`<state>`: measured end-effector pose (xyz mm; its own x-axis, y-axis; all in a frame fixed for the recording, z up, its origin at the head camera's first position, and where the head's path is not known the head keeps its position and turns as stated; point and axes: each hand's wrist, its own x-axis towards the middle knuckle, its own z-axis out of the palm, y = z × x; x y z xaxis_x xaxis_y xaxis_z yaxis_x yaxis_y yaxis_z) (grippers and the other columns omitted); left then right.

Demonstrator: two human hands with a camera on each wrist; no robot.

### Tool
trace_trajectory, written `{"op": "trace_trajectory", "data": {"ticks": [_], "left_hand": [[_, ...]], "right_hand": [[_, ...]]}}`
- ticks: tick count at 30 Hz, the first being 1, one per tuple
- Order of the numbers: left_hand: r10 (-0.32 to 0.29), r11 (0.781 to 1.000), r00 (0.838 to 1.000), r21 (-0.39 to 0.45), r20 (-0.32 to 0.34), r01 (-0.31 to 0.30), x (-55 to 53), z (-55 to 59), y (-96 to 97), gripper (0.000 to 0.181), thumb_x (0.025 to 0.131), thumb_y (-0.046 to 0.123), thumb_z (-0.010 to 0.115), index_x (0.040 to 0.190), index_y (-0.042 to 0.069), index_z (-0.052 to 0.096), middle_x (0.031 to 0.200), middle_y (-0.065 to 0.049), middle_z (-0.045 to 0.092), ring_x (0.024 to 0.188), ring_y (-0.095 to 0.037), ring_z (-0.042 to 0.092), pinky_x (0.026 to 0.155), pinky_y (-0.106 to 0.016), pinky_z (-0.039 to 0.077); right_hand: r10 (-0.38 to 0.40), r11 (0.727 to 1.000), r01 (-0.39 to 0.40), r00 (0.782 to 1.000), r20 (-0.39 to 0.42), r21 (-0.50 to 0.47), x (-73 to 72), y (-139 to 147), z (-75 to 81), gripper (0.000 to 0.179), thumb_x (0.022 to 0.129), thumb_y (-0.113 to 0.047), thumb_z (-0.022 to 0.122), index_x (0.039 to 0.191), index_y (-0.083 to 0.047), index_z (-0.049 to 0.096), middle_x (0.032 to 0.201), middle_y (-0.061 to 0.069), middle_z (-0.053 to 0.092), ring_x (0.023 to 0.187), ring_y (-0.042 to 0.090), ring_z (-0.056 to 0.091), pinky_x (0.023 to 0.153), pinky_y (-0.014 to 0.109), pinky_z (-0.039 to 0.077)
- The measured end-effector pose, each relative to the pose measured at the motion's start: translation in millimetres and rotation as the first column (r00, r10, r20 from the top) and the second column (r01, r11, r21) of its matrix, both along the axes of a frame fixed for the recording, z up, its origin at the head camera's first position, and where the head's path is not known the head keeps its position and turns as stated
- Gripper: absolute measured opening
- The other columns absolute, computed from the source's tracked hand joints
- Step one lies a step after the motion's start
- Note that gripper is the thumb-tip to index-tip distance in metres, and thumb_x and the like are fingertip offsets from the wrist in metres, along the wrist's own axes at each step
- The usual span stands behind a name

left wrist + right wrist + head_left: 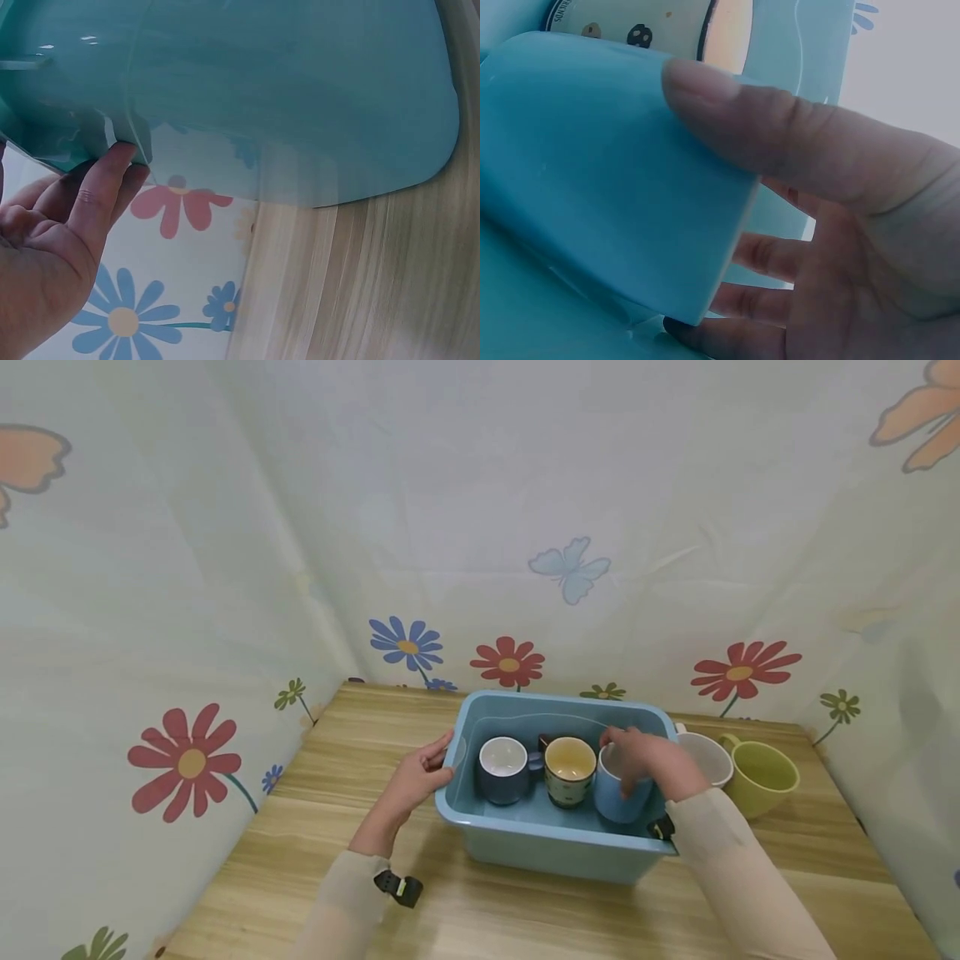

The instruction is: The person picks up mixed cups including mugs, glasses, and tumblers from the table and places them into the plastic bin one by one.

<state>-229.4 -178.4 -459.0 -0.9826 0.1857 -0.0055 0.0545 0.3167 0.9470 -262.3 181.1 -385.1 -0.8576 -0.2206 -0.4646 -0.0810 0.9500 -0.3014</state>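
Observation:
A light blue plastic bin (551,852) stands on the table, three mugs inside it in a row. At its left end my left hand (414,779) grips the rim, fingers and thumb close about the handle area in the left wrist view. My right hand (651,762) reaches into the right end and holds a blue mug (622,172), thumb on its outer wall and the other fingers at the far side of the rim. Beside it sits a patterned cream mug (568,781) with a dark-spotted outside. Furthest left is a dark blue mug (502,781) with a white inside.
Right of the bin, a white mug (708,756) and a yellow-green mug (763,777) stand on the wooden table (352,727). A flower-printed curtain (450,527) closes off the back and both sides. A black band (399,887) is on the left wrist.

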Motion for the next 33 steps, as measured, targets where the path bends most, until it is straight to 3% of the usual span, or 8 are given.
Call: {"op": "trace_trajectory", "data": {"ticks": [16,25,33], "left_hand": [[-0.036,0.999,0.999,-0.005,0.014,0.036,2.3,3.3,2.3,0.079,0.086,0.006,0.062,0.159,0.006,0.033,0.154,-0.021,0.049,0.142,-0.040,0.050,0.112,-0.055,0.047],[-0.029,1.000,1.000,0.004,0.005,0.029,2.6,-0.8,0.1,0.077,0.087,0.006,0.061,0.159,0.005,0.033,0.153,-0.022,0.051,0.141,-0.040,0.052,0.111,-0.053,0.049],[-0.038,0.999,0.999,0.003,-0.001,0.038,0.8,-0.8,0.2,0.076,0.088,0.006,0.061,0.160,0.006,0.033,0.154,-0.022,0.050,0.141,-0.040,0.052,0.111,-0.053,0.049]], "right_hand": [[-0.002,1.000,0.002,1.000,-0.009,0.024,-2.8,-9,-15.2,0.079,0.071,-0.006,0.091,0.139,-0.010,0.051,0.132,0.027,0.053,0.109,0.040,0.056,0.097,0.060,0.054],[0.060,0.995,-0.058,0.998,-0.017,0.082,-6.3,-16,-24.9,0.075,0.072,-0.010,0.091,0.136,-0.010,0.052,0.127,0.023,0.055,0.104,0.036,0.059,0.095,0.056,0.055],[0.025,0.995,-0.030,0.999,0.044,0.100,-10.0,-18,-24.8,0.077,0.075,-0.014,0.091,0.139,-0.012,0.049,0.131,0.022,0.053,0.107,0.036,0.058,0.100,0.057,0.052]]}}
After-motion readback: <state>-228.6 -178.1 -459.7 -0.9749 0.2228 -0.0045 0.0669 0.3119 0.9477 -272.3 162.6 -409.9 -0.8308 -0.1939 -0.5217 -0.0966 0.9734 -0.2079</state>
